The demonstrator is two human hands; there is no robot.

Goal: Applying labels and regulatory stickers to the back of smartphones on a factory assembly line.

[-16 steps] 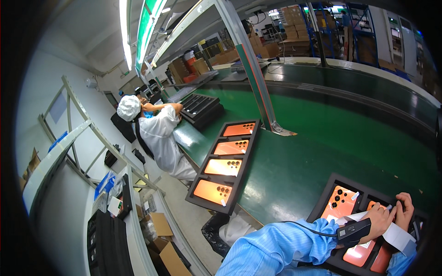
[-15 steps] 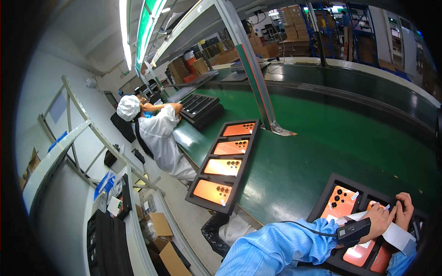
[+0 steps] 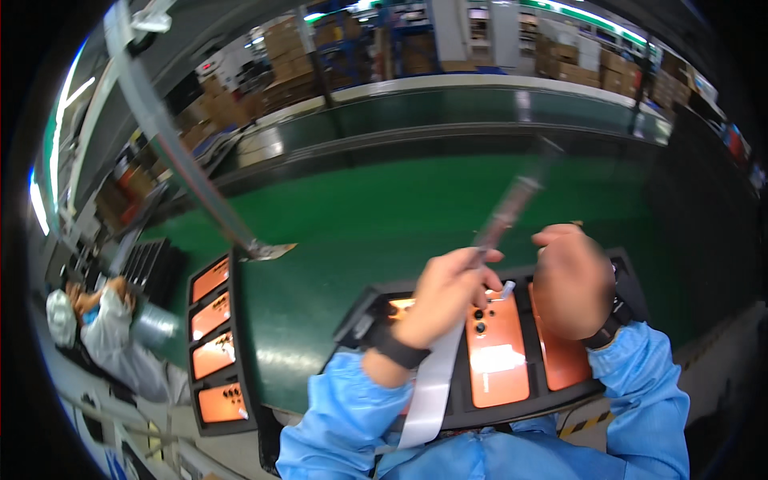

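My left hand (image 3: 450, 290) is closed around a long, thin, blurred thing (image 3: 509, 210), reddish in the middle and see-through toward its tip, pointing up and right. Below that hand hangs a white strip (image 3: 434, 388); whether the fingers hold it too cannot be seen. My right hand (image 3: 572, 280) is raised over the tray's right side, its fingers smeared by motion. Under both hands lies a black foam tray (image 3: 472, 418) with orange phones, camera side up. One phone (image 3: 498, 360) shows almost whole; another phone (image 3: 560, 356) is partly covered by my right hand.
To the left, a second black tray (image 3: 206, 386) holds several orange phones. A metal post (image 3: 192, 176) stands on the green work surface (image 3: 360, 216). At far left a person in white (image 3: 112, 336) works beside stacked black trays (image 3: 152, 268). A dark panel (image 3: 704, 200) rises at right.
The view has swung right and down, bringing my hands to the middle. My hands have moved apart and lifted from the phones; the long thin thing now shows in my left hand.
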